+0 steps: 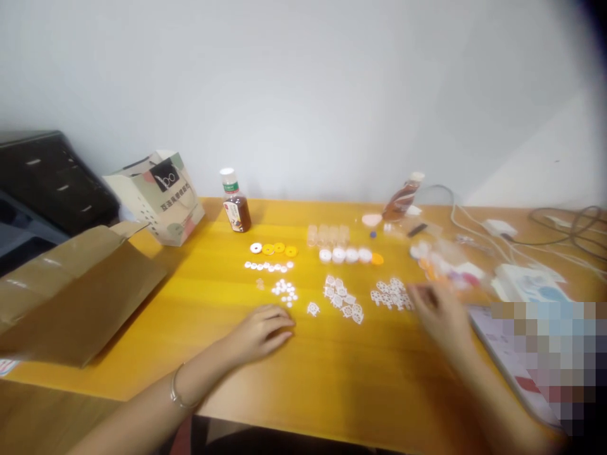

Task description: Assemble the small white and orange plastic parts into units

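Note:
My left hand (266, 330) rests on the table with its fingers loosely stretched and nothing in them. Just beyond its fingertips lie a cluster of small white round pieces (284, 289) and one lone white openwork piece (313, 309). My right hand (437, 309), slightly blurred, hovers beside a pile of white openwork pieces (392, 294). Its fingers are drawn together; whatever they may hold is hidden. Between the hands is another pile of white openwork pieces (342, 297). Farther back are white discs (338, 255), yellow discs (279, 248), small white rings (268, 267) and clear cylinders (327, 236).
A brown paper bag (90, 284) and a printed carrier bag (165, 196) stand left. One dark-drink bottle (237, 208) is upright; another bottle (403, 197) leans at the back right. Plastic packets (448, 265), cables (474, 224) and a tablet-like device (509, 360) lie right.

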### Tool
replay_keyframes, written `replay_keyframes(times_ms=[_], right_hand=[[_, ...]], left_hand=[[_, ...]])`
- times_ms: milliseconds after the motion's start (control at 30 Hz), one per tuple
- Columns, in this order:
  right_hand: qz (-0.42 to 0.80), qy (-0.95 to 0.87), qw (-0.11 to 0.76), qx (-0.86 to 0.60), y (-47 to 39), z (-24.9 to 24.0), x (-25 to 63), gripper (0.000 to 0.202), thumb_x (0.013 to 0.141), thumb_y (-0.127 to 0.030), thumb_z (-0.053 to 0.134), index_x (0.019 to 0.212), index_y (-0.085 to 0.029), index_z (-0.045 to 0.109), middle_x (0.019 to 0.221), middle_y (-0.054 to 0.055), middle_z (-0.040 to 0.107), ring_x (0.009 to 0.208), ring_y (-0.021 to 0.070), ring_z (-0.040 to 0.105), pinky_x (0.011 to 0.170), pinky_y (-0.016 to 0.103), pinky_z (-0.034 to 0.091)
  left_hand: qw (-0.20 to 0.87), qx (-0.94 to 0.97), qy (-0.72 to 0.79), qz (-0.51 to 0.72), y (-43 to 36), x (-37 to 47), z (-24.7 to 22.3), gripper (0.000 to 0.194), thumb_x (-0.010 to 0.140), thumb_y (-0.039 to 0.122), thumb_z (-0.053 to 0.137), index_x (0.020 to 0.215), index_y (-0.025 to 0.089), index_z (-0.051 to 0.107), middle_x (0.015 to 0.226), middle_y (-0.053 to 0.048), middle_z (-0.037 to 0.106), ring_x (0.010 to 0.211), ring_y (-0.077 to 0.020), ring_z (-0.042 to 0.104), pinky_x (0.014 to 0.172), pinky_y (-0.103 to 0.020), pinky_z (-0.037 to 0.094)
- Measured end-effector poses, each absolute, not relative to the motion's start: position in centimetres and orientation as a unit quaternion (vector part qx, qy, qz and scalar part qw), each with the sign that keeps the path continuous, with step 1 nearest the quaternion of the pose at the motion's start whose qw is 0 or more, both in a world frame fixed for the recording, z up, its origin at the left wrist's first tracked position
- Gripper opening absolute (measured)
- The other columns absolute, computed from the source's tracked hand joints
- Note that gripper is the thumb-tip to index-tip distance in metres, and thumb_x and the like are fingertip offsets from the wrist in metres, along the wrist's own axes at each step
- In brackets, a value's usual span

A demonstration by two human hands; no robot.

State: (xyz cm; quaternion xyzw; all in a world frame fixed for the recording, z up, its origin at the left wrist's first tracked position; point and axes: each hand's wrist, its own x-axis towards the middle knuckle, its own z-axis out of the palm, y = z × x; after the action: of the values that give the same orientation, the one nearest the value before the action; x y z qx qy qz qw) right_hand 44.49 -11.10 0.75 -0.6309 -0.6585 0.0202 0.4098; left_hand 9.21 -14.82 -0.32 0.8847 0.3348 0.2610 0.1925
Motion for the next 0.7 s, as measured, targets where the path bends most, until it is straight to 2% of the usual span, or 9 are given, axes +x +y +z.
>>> replay_keyframes(times_ms=[133, 233, 367, 467, 567, 700], right_hand=[[0.096, -0.821, 0.277, -0.49, -14.5, -0.8, 37.9, 0.029, 0.086, -0.031, 0.04, 0.058, -0.024, 0.042, 0.054, 0.001, 0.05, 0.049, 0.0166, 0.048, 0.05, 0.03, 0.039], [0.081, -0.887, 0.206, -0.406, -15.9, -1.4, 35.7, 0.031, 0.086, -0.026, 0.039, 0.055, -0.024, 0.042, 0.054, 0.001, 0.051, 0.049, 0.0165, 0.048, 0.047, 0.028, 0.036], [0.061, -0.895, 0.193, -0.398, -15.7, -1.5, 35.7, 0.03, 0.086, -0.025, 0.039, 0.056, -0.022, 0.042, 0.055, 0.0, 0.051, 0.048, 0.0128, 0.046, 0.046, 0.025, 0.033], [0.071, -0.891, 0.193, -0.406, -15.5, -1.4, 35.9, 0.03, 0.086, -0.025, 0.039, 0.057, -0.021, 0.041, 0.055, -0.001, 0.051, 0.048, 0.0117, 0.044, 0.047, 0.024, 0.032], [0.084, -0.887, 0.202, -0.408, -15.5, -1.2, 35.7, 0.03, 0.086, -0.025, 0.04, 0.056, -0.021, 0.041, 0.055, -0.001, 0.051, 0.048, 0.0119, 0.044, 0.047, 0.024, 0.032], [0.083, -0.885, 0.202, -0.412, -15.6, -1.2, 35.6, 0.03, 0.085, -0.025, 0.04, 0.056, -0.022, 0.041, 0.055, -0.001, 0.051, 0.048, 0.0125, 0.044, 0.047, 0.024, 0.031]], left_hand=[[0.209, 0.878, 0.334, 0.273, -14.7, 9.2, -0.3, 0.022, 0.085, 0.023, 0.048, 0.103, 0.017, 0.059, 0.093, -0.009, 0.061, 0.089, -0.0156, 0.056, 0.078, -0.03, 0.048], [0.225, 0.874, 0.334, 0.27, -14.7, 9.1, 0.0, 0.022, 0.085, 0.023, 0.048, 0.102, 0.017, 0.06, 0.094, -0.008, 0.061, 0.089, -0.0148, 0.056, 0.079, -0.03, 0.048], [0.217, 0.84, 0.403, 0.292, -13.4, 7.4, 0.3, 0.022, 0.086, 0.024, 0.046, 0.101, 0.018, 0.06, 0.096, -0.007, 0.06, 0.09, -0.015, 0.056, 0.082, -0.031, 0.047], [0.136, 0.771, 0.528, 0.329, -10.9, 4.9, 0.0, 0.023, 0.086, 0.025, 0.043, 0.098, 0.017, 0.061, 0.095, -0.007, 0.06, 0.09, -0.0175, 0.055, 0.085, -0.035, 0.044], [0.061, 0.726, 0.602, 0.326, -8.1, 2.7, -0.6, 0.028, 0.084, 0.026, 0.044, 0.105, 0.015, 0.058, 0.102, -0.01, 0.057, 0.098, -0.0218, 0.051, 0.09, -0.039, 0.04], [0.071, 0.729, 0.601, 0.32, -5.5, 1.5, -1.3, 0.024, 0.082, 0.025, 0.046, 0.095, 0.015, 0.063, 0.091, -0.008, 0.061, 0.086, -0.0198, 0.056, 0.082, -0.033, 0.044]])
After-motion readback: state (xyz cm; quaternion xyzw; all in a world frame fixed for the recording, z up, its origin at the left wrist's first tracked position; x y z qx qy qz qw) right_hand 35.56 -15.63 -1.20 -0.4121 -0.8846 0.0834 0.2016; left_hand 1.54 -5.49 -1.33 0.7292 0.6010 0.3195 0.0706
